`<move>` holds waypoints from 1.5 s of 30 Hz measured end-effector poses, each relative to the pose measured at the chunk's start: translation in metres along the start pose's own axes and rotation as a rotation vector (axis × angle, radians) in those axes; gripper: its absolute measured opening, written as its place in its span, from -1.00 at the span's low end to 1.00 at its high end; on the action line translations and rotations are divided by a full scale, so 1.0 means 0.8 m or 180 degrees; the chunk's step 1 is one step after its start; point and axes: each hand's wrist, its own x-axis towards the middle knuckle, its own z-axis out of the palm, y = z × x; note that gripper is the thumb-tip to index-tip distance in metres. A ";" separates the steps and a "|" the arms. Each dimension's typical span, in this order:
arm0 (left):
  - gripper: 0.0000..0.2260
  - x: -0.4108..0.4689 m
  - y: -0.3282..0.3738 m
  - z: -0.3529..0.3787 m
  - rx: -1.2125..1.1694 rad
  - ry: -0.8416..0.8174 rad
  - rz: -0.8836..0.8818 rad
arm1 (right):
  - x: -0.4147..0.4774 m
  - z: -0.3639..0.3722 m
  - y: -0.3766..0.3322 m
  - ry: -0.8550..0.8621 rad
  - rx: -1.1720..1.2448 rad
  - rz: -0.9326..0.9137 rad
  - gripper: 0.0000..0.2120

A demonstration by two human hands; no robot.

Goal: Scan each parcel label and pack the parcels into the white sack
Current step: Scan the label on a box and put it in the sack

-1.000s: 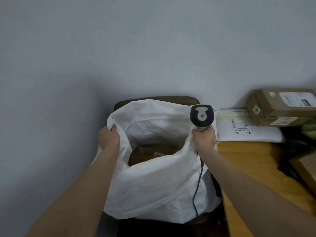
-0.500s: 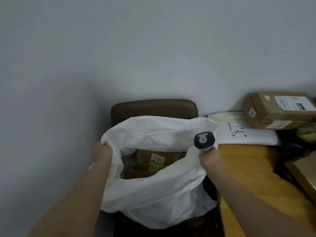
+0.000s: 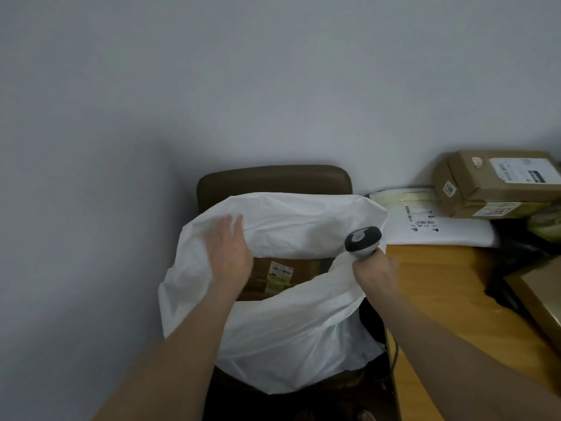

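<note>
The fingers (image 3: 235, 229) of the left hand (image 3: 229, 253) lie stretched and loose, holding nothing, over the left side of the white sack (image 3: 288, 329) mouth. The right hand (image 3: 375, 273) curls its fingers round the scanner (image 3: 362, 240) handle, the sack's rim bunched against them. Below, between both hands, a labelled brown box (image 3: 279, 273) sits inside the sack. Beyond the right hand, a white mailer (image 3: 440, 233) and stacked boxes (image 3: 498, 180) lie on the wooden surface (image 3: 440, 284).
</note>
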 end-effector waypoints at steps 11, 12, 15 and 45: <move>-0.58 -0.069 0.074 0.069 -0.0935 -0.4114 0.0515 | -0.024 0.032 -0.005 -0.0721 0.0189 0.0153 -0.87; -0.61 -0.065 0.071 0.071 -0.1066 -0.3746 0.0444 | -0.022 0.030 0.001 -0.0745 0.0282 0.0268 -0.87; -0.61 -0.047 0.068 0.067 -0.1018 -0.2476 0.0348 | -0.021 0.020 0.012 -0.0759 0.0912 0.0481 -0.88; -0.59 -0.255 0.496 -0.080 -0.0598 -0.1327 0.1462 | -0.097 -0.349 0.306 -0.0426 0.2150 0.0756 -0.91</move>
